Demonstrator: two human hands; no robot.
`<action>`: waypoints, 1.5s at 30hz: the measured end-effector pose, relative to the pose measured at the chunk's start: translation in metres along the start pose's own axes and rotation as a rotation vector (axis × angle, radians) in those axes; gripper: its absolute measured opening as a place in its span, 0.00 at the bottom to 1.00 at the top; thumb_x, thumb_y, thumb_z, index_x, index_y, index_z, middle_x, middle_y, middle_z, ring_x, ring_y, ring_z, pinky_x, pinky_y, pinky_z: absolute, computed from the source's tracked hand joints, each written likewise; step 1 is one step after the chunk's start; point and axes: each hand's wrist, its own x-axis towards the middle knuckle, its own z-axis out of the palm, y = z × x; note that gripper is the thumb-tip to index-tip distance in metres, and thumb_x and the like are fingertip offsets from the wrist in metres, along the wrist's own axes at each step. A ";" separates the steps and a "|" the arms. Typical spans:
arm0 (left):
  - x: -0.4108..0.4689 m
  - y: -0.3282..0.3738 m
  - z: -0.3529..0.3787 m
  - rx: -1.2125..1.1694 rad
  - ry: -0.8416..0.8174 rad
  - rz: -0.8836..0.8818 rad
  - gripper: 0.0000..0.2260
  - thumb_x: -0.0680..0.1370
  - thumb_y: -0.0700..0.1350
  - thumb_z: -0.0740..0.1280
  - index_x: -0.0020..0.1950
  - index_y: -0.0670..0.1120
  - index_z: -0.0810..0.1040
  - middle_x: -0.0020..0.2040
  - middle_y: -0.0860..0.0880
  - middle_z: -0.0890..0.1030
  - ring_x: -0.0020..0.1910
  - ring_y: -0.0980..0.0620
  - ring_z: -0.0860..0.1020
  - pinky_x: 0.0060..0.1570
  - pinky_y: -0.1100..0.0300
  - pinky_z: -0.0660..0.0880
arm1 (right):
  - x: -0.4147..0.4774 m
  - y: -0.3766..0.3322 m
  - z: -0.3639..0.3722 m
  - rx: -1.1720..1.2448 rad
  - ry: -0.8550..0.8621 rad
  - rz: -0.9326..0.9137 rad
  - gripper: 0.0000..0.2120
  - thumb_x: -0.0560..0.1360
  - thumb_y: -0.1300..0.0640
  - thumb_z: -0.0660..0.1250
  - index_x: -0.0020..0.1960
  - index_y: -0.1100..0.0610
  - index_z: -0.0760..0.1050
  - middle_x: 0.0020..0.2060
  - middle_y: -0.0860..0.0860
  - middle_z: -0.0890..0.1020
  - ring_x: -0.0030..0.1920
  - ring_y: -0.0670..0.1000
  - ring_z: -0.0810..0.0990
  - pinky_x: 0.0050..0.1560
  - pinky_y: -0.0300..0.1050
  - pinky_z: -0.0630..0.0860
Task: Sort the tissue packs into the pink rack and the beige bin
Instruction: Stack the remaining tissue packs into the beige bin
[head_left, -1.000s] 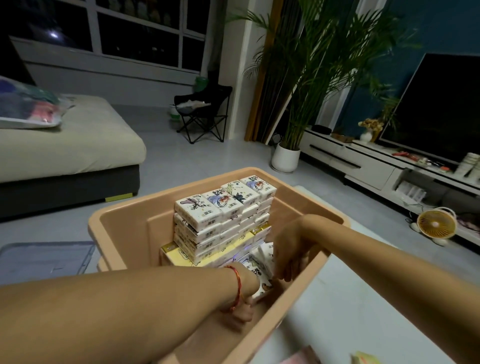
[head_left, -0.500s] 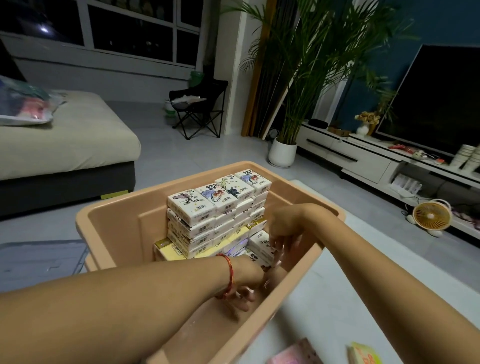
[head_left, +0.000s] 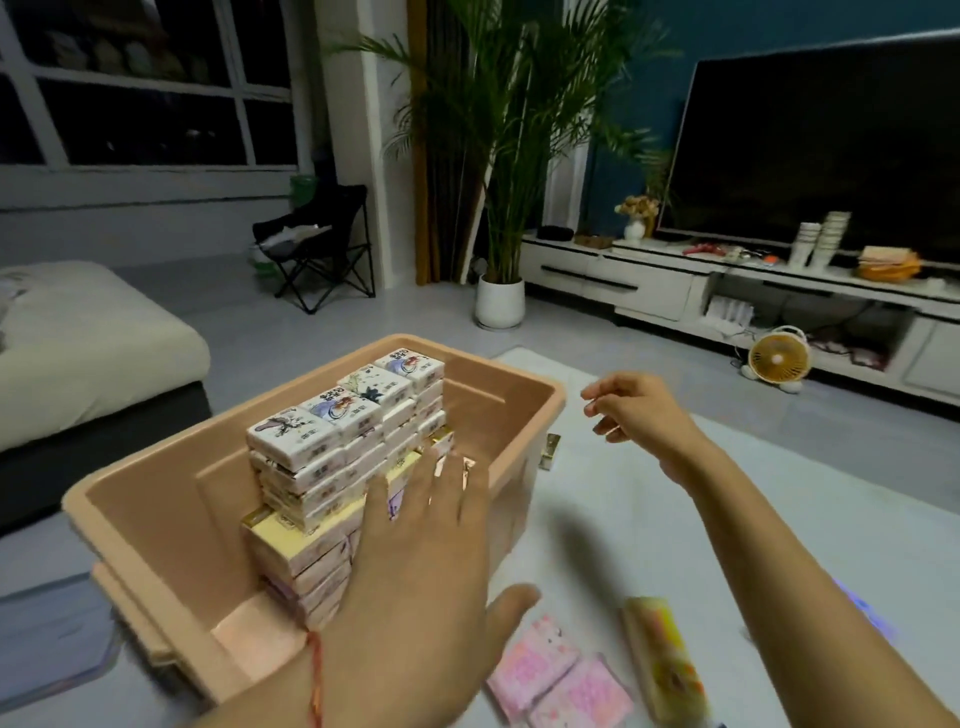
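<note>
The beige bin stands on the floor in front of me, holding a tall stack of white illustrated tissue packs over yellow and pink packs. My left hand hovers over the bin's near right side with fingers spread flat, holding nothing. My right hand is raised to the right of the bin, fingers loosely curled and empty. Pink tissue packs and a yellow pack lie on the white mat near me. One small gold pack lies beside the bin. No pink rack shows.
A beige sofa sits at the left. A potted palm, a folding chair and a white TV cabinet with a small orange fan line the far side. A translucent lid lies at the lower left.
Both hands came up out of the bin. The right hand swung to the right over the mat, and the left hand rose and flattened above the packs. The view tilted up.
</note>
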 end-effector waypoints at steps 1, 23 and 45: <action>-0.004 0.002 0.007 0.043 0.057 0.032 0.47 0.56 0.64 0.76 0.68 0.39 0.70 0.67 0.37 0.71 0.67 0.37 0.70 0.65 0.39 0.61 | 0.000 0.011 -0.001 0.022 0.015 0.041 0.12 0.75 0.70 0.55 0.48 0.60 0.76 0.40 0.55 0.79 0.34 0.49 0.76 0.35 0.40 0.72; 0.020 -0.079 0.064 0.523 0.651 0.159 0.25 0.77 0.36 0.41 0.72 0.42 0.62 0.72 0.40 0.63 0.72 0.41 0.57 0.68 0.31 0.47 | 0.043 0.098 0.088 -0.654 -0.110 0.031 0.31 0.77 0.57 0.59 0.75 0.55 0.50 0.71 0.60 0.60 0.69 0.60 0.63 0.67 0.50 0.63; 0.022 -0.077 0.047 0.251 0.593 0.073 0.19 0.65 0.41 0.53 0.52 0.41 0.75 0.49 0.42 0.84 0.47 0.46 0.83 0.64 0.47 0.51 | 0.032 -0.064 0.029 0.222 0.017 -0.469 0.18 0.74 0.57 0.69 0.62 0.51 0.70 0.49 0.47 0.77 0.48 0.45 0.77 0.46 0.36 0.75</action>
